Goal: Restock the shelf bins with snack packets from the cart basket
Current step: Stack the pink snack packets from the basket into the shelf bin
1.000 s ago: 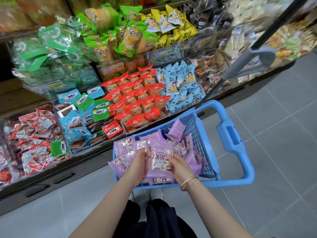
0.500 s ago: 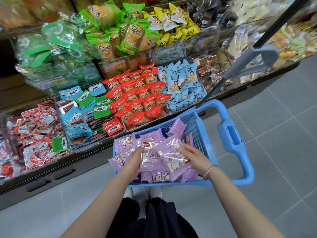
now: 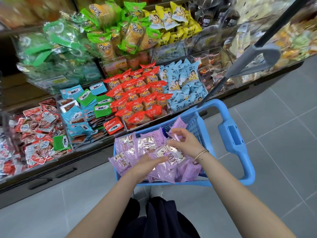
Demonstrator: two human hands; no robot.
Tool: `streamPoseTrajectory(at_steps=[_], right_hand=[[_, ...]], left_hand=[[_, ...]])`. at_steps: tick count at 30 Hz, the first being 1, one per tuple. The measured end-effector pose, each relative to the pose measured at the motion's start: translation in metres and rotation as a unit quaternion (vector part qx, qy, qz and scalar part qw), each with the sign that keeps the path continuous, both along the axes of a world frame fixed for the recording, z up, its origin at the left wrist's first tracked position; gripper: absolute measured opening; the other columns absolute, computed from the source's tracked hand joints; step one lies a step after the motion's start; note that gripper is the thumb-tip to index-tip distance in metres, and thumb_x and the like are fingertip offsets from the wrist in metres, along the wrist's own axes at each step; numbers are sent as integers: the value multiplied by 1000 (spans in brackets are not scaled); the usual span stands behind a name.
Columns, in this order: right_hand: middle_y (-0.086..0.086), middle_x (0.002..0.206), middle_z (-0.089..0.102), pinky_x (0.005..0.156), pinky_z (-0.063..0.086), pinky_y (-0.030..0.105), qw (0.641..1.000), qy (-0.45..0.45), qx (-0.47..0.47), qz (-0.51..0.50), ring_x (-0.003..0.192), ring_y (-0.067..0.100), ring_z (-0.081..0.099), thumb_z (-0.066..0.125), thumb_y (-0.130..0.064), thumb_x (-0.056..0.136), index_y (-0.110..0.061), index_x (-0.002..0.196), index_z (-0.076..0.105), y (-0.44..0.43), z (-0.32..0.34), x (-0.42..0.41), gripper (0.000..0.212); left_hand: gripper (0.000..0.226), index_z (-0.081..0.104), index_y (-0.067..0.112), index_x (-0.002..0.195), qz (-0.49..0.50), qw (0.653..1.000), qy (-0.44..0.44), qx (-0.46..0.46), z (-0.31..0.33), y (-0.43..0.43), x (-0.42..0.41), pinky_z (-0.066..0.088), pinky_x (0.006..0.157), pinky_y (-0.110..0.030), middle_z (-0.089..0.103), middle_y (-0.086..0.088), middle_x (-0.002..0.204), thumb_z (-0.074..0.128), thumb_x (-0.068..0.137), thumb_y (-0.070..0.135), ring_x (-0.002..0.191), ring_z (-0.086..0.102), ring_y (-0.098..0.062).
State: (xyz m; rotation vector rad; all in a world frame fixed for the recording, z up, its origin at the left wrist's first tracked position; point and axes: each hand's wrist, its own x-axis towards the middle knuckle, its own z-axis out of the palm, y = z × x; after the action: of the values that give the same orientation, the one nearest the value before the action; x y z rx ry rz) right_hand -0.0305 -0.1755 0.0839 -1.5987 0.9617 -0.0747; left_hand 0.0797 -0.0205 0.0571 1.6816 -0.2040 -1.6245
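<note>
A blue cart basket stands in front of me, full of purple snack packets. My left hand reaches in from the near side and holds a purple packet on top of the pile. My right hand is further back in the basket, its curled fingers pinching another translucent purple packet. The shelf bins lie just beyond the basket's far rim, to the left and ahead.
The bins hold orange-red packets, light blue packets, teal and green sachets and red sachets. Green and yellow bags fill the upper shelf. The cart's grey handle pole rises at right. Grey floor tiles spread to the right.
My right hand has let go of the packet it shared with the left and moved back and right to another packet. My left hand has slid right, holding its packet. The view has tilted slightly.
</note>
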Motion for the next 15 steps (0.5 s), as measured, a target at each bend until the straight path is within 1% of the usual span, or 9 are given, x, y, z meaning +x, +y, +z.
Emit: streamPoseTrajectory(at_steps=[4,6,8,10,11,12,13,14,15], right_hand=[[-1,103,61,88,48,30,999,30,41,-1,97,17,55,72,-24,80,-14,109,60,4,-7,-18,32],[-1,95,60,85,48,29,999,33,26,22,91,15,53,69,-19,83,-13,105,61,6,-10,-25,24],[1,99,61,88,47,29,997,38,-6,63,93,14,54,67,-13,84,-10,108,63,5,-9,-26,24],[0,101,61,87,44,23,990,47,-50,120,93,12,55,66,-11,84,-8,109,64,5,-6,-22,24],[1,100,61,86,43,22,986,50,-75,140,93,12,55,67,-11,84,-7,108,65,7,-6,-18,24],[2,99,61,83,43,21,982,55,-96,152,92,13,55,67,-12,83,-6,108,65,9,-6,-14,25],[1,95,60,78,43,18,979,57,-114,161,90,13,55,68,-15,83,-6,108,66,12,-7,-10,26],[-4,89,57,71,40,13,975,59,-127,170,86,11,53,68,-17,83,-7,108,66,16,-8,-6,27],[-9,85,53,66,36,6,973,58,-135,175,81,7,51,68,-19,83,-9,109,66,18,-10,-5,28]], left_hand=[[119,38,11,142,58,997,53,-16,1,2,0,34,111,-48,48,-13,142,84,43,59,129,46,-31],[118,34,12,145,57,996,60,-18,0,2,1,31,113,-48,41,-12,147,82,49,61,134,40,-31],[86,44,25,137,55,993,92,-42,-1,2,4,36,110,-45,49,-4,142,70,66,64,130,48,-26],[54,51,38,119,38,989,133,-52,3,1,8,56,84,-35,67,12,113,54,72,65,101,68,-13],[56,50,38,118,22,990,131,-55,4,2,9,57,77,-31,67,17,107,53,71,68,95,69,-7],[69,47,32,127,4,992,112,-53,4,2,7,55,85,-33,62,17,119,56,70,71,107,65,-7],[89,39,27,139,-18,996,81,-44,2,1,6,46,101,-40,50,11,137,62,67,73,125,53,-14],[105,28,23,147,-40,998,45,-32,-3,-1,5,34,110,-43,37,4,148,70,64,71,135,40,-21],[111,22,21,150,-53,998,16,-25,-7,-2,3,28,112,-43,31,-2,153,76,63,63,135,36,-24]])
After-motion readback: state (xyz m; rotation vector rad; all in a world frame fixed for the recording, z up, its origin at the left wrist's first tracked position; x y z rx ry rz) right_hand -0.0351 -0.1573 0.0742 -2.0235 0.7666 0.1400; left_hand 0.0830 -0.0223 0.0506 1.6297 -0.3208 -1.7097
